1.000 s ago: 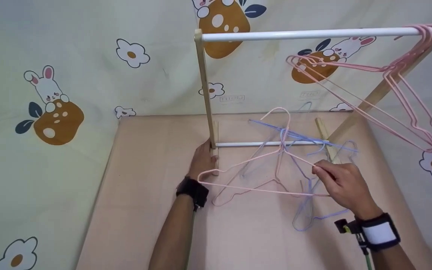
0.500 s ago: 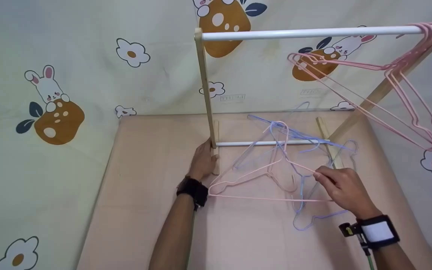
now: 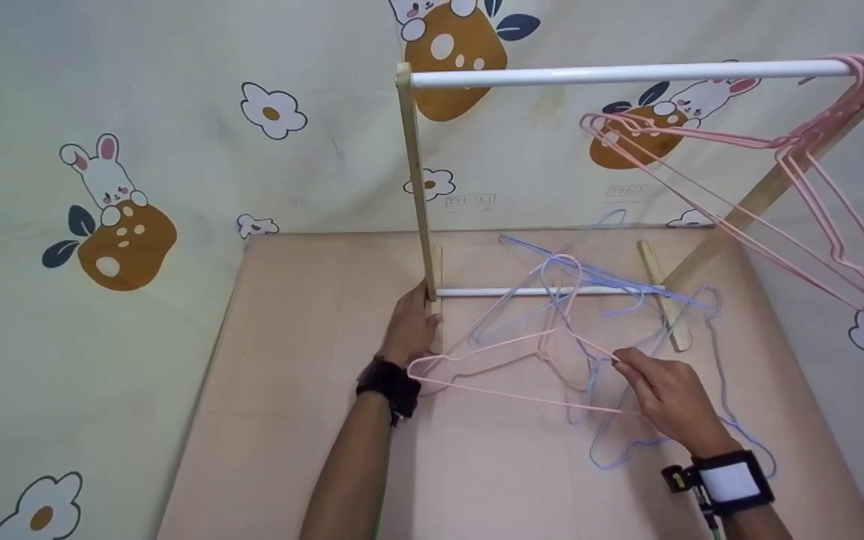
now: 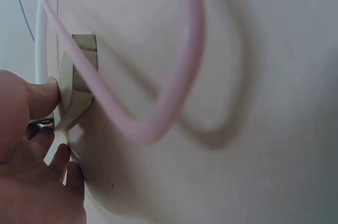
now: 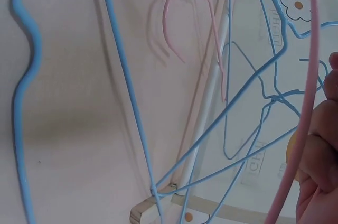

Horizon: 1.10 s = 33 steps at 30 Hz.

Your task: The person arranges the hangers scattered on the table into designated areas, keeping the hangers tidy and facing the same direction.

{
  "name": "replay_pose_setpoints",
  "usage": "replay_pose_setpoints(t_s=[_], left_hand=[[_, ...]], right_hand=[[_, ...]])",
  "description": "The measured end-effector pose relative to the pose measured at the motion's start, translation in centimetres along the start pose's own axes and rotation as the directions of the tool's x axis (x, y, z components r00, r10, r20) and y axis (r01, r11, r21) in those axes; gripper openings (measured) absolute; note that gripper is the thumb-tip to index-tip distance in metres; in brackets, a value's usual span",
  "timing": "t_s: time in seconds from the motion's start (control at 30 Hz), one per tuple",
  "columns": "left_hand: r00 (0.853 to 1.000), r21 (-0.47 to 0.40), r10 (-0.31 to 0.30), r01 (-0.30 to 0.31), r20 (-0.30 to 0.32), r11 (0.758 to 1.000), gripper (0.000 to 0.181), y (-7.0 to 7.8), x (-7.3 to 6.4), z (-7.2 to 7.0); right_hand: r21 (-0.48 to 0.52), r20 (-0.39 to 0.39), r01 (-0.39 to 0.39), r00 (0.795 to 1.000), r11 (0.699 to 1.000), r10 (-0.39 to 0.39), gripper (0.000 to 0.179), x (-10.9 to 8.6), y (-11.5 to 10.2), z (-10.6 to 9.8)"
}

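My right hand (image 3: 668, 394) pinches one shoulder of a pink wire hanger (image 3: 507, 393), whose hook points up and away from me. In the right wrist view the pink wire (image 5: 306, 102) passes close by the curled fingers. At the left upright, my left hand (image 3: 409, 326) grips the wooden foot (image 4: 75, 97) of the clothes rack, thumb on one side and fingers on the other. Beneath the held hanger, another pink hanger (image 3: 496, 366) lies on the surface. Several blue hangers (image 3: 589, 271) lie tangled around the rack's lower white bar (image 3: 492, 292).
Several pink hangers (image 3: 822, 139) hang at the right end of the upper white rail (image 3: 612, 73). The rack's right foot (image 3: 664, 296) rests on the beige surface (image 3: 289, 420). Patterned cloth (image 3: 199, 142) forms walls at the back and sides.
My right hand has shifted a little left and down with the pink hanger, whose hook is lower. My left hand stays on the rack's foot.
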<state>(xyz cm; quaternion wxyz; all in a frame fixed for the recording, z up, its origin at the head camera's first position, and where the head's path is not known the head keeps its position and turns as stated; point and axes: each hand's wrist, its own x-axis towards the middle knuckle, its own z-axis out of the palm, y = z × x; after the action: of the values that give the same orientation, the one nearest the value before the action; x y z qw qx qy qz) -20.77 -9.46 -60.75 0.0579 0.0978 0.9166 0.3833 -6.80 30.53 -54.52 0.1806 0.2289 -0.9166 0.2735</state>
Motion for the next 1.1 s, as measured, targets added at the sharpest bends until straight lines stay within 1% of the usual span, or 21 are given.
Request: replay_pose_setpoints(t_s=[0.03,0.1,0.17,0.23,0.27,0.33,0.37,0.43,0.5,0.63,0.77,0.9,1.0,1.03,1.1], left_hand=[[1.000,-0.033,0.009,-0.009,0.000,0.999,0.071,-0.3,0.1,0.0],[1.000,-0.096,0.019,-0.019,0.000,0.995,0.072,-1.4,0.2,0.3],[1.000,-0.142,0.028,-0.029,-0.007,0.989,0.072,-3.3,0.3,0.6],[0.999,-0.158,0.038,-0.042,-0.033,0.987,0.070,-5.0,0.2,0.6],[0.998,-0.148,0.042,-0.050,-0.053,0.988,0.067,-5.8,0.1,0.5],[0.996,-0.157,0.034,-0.048,-0.087,0.986,0.061,-5.5,-0.3,-0.6],[0.995,-0.165,0.029,-0.045,-0.100,0.985,0.058,-5.1,-0.6,-1.2],[0.993,-0.170,0.012,-0.032,-0.116,0.985,0.051,-3.8,-1.2,-2.4],[0.994,-0.187,-0.014,-0.007,-0.107,0.982,0.046,-2.4,-1.7,-3.3],[0.996,-0.133,-0.040,0.029,-0.082,0.991,0.040,-2.1,-2.3,-3.0],[0.995,-0.099,-0.033,0.024,-0.089,0.995,0.039,-2.3,-2.6,-2.2],[0.997,-0.051,-0.004,0.000,-0.076,0.999,0.043,-1.9,-2.4,-2.0],[0.998,0.006,0.018,-0.018,-0.065,1.000,0.047,-1.5,-2.2,-2.0],[0.997,0.012,0.026,-0.025,-0.071,1.000,0.048,-1.7,-2.1,-1.8],[0.996,0.031,0.039,-0.037,-0.077,0.999,0.048,-1.7,-2.0,-1.7]], right_hand=[[-0.001,0.005,0.005,1.000,1.000,-0.005,0.026,0.0,0.0,0.1],[-0.003,0.012,0.021,1.000,1.000,-0.021,0.025,0.0,0.1,0.1],[-0.003,0.013,0.037,0.999,0.999,-0.036,0.024,-0.1,0.1,0.3],[0.011,0.010,0.055,0.998,0.998,-0.055,0.024,-0.2,0.2,0.4],[0.016,0.008,0.066,0.998,0.998,-0.066,0.023,-0.2,0.3,0.5],[0.023,0.002,0.085,0.996,0.996,-0.085,0.024,-0.1,0.4,0.6],[0.028,-0.002,0.093,0.996,0.995,-0.093,0.024,-0.1,0.4,0.5],[0.032,-0.004,0.099,0.995,0.995,-0.099,0.024,-0.1,0.4,0.5],[0.035,0.004,0.095,0.995,0.995,-0.095,0.024,0.0,0.4,0.4],[0.028,0.073,0.078,0.994,0.997,-0.080,0.019,0.1,0.0,0.2],[-0.040,0.124,0.101,0.988,0.994,-0.095,0.012,0.3,-0.7,-0.2],[-0.114,0.114,0.149,0.984,0.982,-0.136,0.007,0.6,-1.3,-1.0],[-0.140,0.104,0.170,0.982,0.975,-0.156,0.007,0.9,-1.6,-1.7],[-0.146,0.104,0.177,0.981,0.973,-0.162,0.006,1.1,-1.7,-1.9],[-0.154,0.101,0.192,0.979,0.969,-0.178,0.006,1.3,-1.9,-2.3]])
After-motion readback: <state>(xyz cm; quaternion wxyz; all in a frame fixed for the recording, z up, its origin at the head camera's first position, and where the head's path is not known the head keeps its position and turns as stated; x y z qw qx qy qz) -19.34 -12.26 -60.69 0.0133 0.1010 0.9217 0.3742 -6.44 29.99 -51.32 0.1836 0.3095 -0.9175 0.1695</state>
